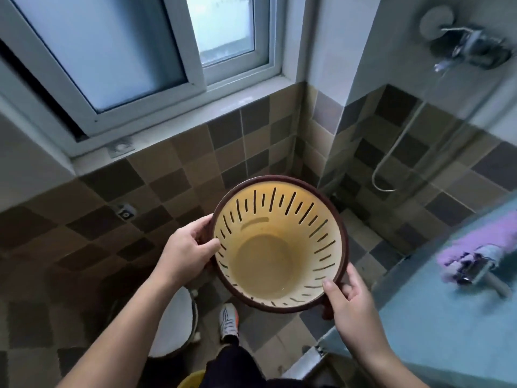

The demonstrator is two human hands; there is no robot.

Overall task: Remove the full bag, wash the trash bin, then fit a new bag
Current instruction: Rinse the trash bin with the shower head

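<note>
A round trash bin (268,261) with a cream slotted inside and a dark brown rim is held up in front of me, its mouth facing the camera. No bag is inside it. My left hand (188,252) grips the rim on the left, thumb inside the wall. On the lower right of the rim, my right hand (348,301) grips with its thumb over the edge. The bin's bottom looks stained yellowish.
A window (134,51) with a sill sits above a brown checkered tile wall. A shower fitting (472,49) and hose (391,166) hang at right. A glass panel (447,275) with a purple cloth (484,242) stands right. Below are a white toilet lid (174,320), my shoe (228,320) and a yellow object (191,380).
</note>
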